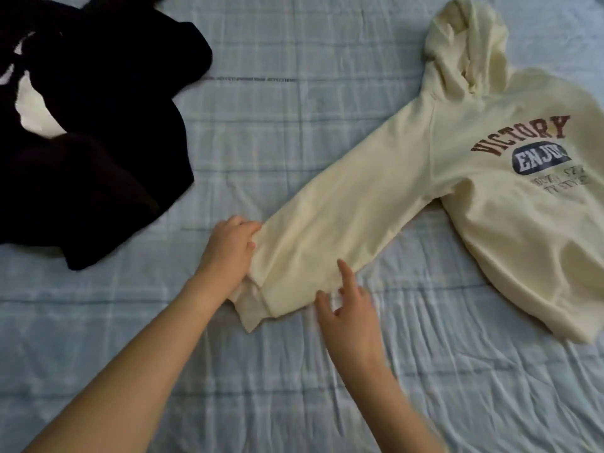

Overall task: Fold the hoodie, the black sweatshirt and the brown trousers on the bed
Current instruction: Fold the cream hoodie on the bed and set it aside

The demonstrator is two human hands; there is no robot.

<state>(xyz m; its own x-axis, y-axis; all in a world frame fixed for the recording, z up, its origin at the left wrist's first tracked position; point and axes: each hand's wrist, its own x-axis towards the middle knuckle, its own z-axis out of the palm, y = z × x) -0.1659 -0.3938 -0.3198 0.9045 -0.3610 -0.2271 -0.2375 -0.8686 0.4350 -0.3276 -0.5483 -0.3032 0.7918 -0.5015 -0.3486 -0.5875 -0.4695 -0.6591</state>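
Note:
A cream hoodie (490, 197) with "VICTORY ENJOY" print lies face up on the right of the bed, hood pointing away, one sleeve stretched toward me. My left hand (228, 253) grips the cuff end of that sleeve from the left. On the sleeve's lower edge near the cuff rests my right hand (349, 308), fingers spread and index finger touching the cloth. A crumpled dark heap (98, 132) at the upper left holds the black sweatshirt; the brown trousers cannot be told apart in it.
The bed is covered by a pale blue checked sheet (294, 142), wrinkled near the front right. Bare sheet shows between the dark heap and the hoodie and in front of my arms.

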